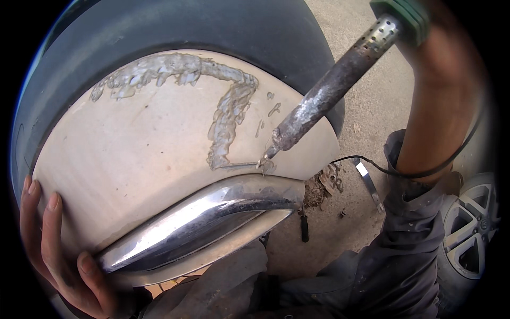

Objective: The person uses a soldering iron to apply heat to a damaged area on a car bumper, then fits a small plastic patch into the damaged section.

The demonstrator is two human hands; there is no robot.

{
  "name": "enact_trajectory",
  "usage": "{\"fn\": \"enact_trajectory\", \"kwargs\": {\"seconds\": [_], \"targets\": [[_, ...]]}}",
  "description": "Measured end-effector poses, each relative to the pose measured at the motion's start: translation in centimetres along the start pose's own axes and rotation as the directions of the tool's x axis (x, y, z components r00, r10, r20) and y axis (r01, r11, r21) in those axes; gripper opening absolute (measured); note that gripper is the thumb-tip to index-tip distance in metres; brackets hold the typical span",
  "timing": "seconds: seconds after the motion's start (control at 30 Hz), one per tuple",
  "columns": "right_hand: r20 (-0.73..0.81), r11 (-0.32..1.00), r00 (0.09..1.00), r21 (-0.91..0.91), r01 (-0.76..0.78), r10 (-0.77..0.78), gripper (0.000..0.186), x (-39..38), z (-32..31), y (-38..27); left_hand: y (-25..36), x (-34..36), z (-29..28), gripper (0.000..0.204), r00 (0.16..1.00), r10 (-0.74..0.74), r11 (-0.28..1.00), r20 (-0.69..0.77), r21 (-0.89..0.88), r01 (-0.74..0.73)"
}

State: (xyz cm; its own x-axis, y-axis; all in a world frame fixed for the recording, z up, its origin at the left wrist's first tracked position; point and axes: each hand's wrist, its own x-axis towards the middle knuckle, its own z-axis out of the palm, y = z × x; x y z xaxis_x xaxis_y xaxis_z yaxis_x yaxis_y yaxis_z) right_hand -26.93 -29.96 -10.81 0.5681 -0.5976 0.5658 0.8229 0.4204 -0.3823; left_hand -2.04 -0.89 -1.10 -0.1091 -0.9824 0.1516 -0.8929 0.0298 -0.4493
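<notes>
A beige car bumper piece [154,133] with dark grey plastic [212,24] along its far side lies across my lap. A rough, melted grey seam [228,114] arcs over its face and bends down toward the chrome trim [212,204]. My left hand [64,266] rests on the piece's left end, fingers stretched and spread, thumb beside the trim's tip. At the upper right, my right hand [443,40], blurred and partly cut off, holds a soldering iron [329,85] by its green handle. The iron's tip touches the bumper at the seam's lower end, beside a thin groove.
A black cord [404,174] loops past my right forearm. On the concrete ground [329,250] lie a black-handled tool [304,226], a flat metal strip [368,183] and a small heap of debris [329,186]. A wheel [470,228] stands at the right.
</notes>
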Motion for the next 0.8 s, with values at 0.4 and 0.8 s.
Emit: {"fn": "enact_trajectory", "kwargs": {"seconds": [0.4,0.8], "targets": [[0.001,1.000,1.000,-0.007,0.010,-0.010,0.024,-0.42,-0.11,-0.41,0.09,0.10,0.11,0.047,1.000,0.009,1.000,0.006,0.020,-0.009],[-0.002,1.000,1.000,0.005,0.017,-0.017,0.025,-0.82,-0.08,0.00,0.17,-0.01,0.16,0.047,1.000,-0.021,1.000,-0.002,0.004,0.021]]}}
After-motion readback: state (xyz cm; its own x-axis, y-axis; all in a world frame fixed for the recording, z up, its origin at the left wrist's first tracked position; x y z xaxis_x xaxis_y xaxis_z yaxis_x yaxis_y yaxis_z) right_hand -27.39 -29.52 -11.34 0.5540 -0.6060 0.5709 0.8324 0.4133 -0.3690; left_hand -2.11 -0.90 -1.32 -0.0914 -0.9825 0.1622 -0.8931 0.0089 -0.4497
